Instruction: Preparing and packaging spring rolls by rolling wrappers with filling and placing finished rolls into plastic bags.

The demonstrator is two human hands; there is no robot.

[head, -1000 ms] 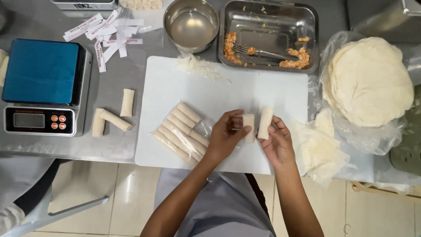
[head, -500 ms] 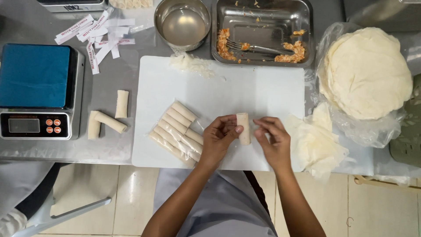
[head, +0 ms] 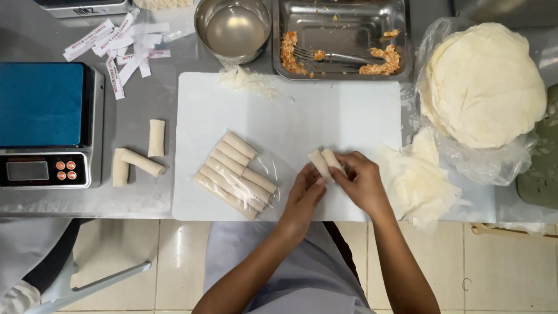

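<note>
On the white cutting board [head: 349,110], both hands meet over two small pale spring rolls [head: 325,163] that lie side by side, tilted, right of the board's middle. The right hand [head: 363,183] covers the right roll from above, its fingers closed on it; the left hand [head: 302,195] comes up from the board's near edge with its fingertips pinched against the lower end of the left roll. Both hands are clamped on the rolls, and the rolls touch each other.

Left of the hands on the same board lies a clear plastic bag [head: 270,168] with a row of finished rolls [head: 232,174] packed tight and set on a slant. The step in hand looks like pairing or squaring up two rolls before they join that row; the next move would call for a light grip so the soft wrappers do not split, and a slide toward the bag's open end.

Beyond the board's far edge stand a round steel bowl [head: 232,29] and a steel tray [head: 343,14] with remnants of orange filling and a fork [head: 331,56]. Right of the board a stack of round wrappers [head: 482,81] sits in plastic, with torn wrapper pieces [head: 415,177] just beside the board. Left of the board, on the steel desk [head: 145,192], three loose rolls [head: 139,157] lie near a blue-topped digital scale [head: 43,122], with paper label strips [head: 122,46] above them.
</note>
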